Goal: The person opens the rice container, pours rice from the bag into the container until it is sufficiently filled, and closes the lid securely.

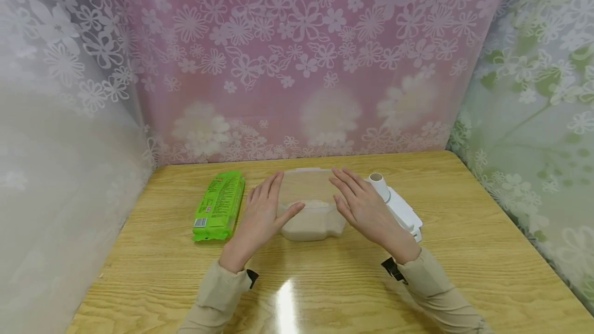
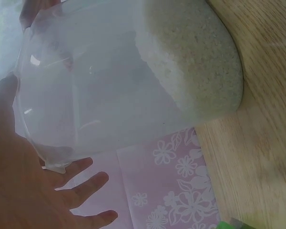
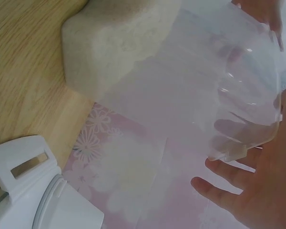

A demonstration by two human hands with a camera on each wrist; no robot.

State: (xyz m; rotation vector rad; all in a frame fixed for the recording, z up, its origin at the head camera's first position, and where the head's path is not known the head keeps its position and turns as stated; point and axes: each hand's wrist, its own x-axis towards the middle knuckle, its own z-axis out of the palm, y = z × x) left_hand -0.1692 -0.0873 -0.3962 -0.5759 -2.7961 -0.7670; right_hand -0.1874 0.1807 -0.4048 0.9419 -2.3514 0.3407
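Observation:
A clear plastic container (image 1: 303, 184) stands upright on the table, its lower part filled with what looks like white rice (image 2: 200, 62). My left hand (image 1: 260, 215) touches the left side of its top rim, fingers extended and thumb apart, reaching over the near side. On the opposite side, my right hand (image 1: 368, 213) lies along the rim with long, spread fingers. Both wrist views show the hands at the container's (image 3: 181, 86) open top, some fingers seen through the clear wall. Close to the right hand lies a white lid-like piece (image 1: 403, 213) with a round spout.
Left of the container lies a green soft pack (image 1: 219, 205) with printed text and a barcode. The wooden table (image 1: 153, 272) ends at a pink flowered curtain (image 1: 301, 66) behind. More flowered curtains hang at both sides.

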